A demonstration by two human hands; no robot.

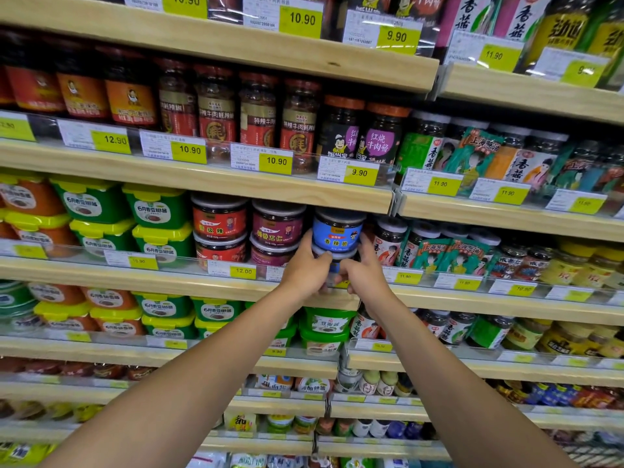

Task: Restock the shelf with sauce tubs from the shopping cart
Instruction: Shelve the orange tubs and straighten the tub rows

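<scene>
Both hands meet at the middle shelf [152, 280] of a sauce aisle, where the placing step of the restock appears to be in hand. The left hand [305, 270] and right hand [364, 276] curl fingers and thumbs round a lower sauce tub [336, 255] from either side. Their fingertips reach up along the blue-labelled sauce tub [337, 231] stacked on top of it. The pair stands at the shelf's front edge, just beside a stack of maroon-labelled tubs [277, 231] on one side and mushroom-sauce jars [388, 244] on the other. Both tubs stand upright, lids up and round axis vertical. The top tub's blue label faces the aisle; the lower label is hidden behind the thumbs. The next move likely calls for seating the stack squarely behind the clear price rail [236, 266], labels forward, then letting go without tipping the top tub. The shopping cart is not in view
</scene>
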